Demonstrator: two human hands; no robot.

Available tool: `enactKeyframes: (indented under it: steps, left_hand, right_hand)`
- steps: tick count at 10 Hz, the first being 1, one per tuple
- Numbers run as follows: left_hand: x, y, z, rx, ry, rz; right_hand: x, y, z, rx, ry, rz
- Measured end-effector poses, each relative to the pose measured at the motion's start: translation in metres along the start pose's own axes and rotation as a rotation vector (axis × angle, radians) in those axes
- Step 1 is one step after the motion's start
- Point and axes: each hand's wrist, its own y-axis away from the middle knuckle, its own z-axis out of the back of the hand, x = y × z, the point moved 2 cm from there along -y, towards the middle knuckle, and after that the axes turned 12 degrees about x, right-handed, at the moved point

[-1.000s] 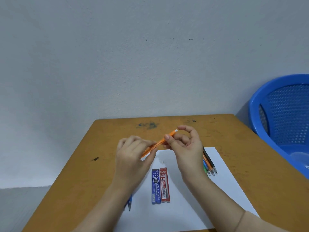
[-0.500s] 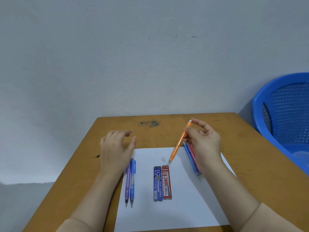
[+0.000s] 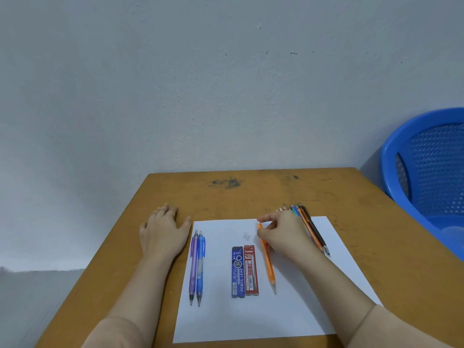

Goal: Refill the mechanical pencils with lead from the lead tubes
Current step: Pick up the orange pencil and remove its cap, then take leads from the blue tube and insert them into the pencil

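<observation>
The right hand [image 3: 283, 232] pinches the orange pencil [image 3: 268, 264] right of the tubes [image 3: 244, 271]; the left hand [image 3: 163, 232] lies released, left of them, on the desk [image 3: 251, 194].

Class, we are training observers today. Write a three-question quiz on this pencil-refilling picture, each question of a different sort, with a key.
1. True or false: the left hand lies flat on the table and holds nothing.
2. What does the right hand pinch? A) a lead tube B) the orange pencil C) nothing
3. Fill in: the number of pencils lying between the left hand and the lead tubes is ___.

Key: 1 true; 2 B; 3 two.
</observation>
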Motion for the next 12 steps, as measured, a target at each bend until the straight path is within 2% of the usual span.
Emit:
enactKeyframes:
  steps: [4,7,9,12]
  left_hand:
    - [-0.001,0.001,-0.001,0.039,-0.036,0.002]
    - [-0.002,0.002,0.000,0.048,-0.046,0.000]
    - [-0.001,0.002,-0.001,0.052,-0.048,0.002]
    - [-0.002,0.002,-0.001,0.049,-0.051,-0.003]
  right_hand:
    - [0.001,0.002,-0.003,0.096,0.118,-0.012]
    - [0.002,0.003,-0.001,0.138,0.098,-0.007]
    - [0.003,0.005,-0.001,0.186,0.059,-0.071]
    - [0.002,0.006,0.010,0.152,0.080,-0.017]
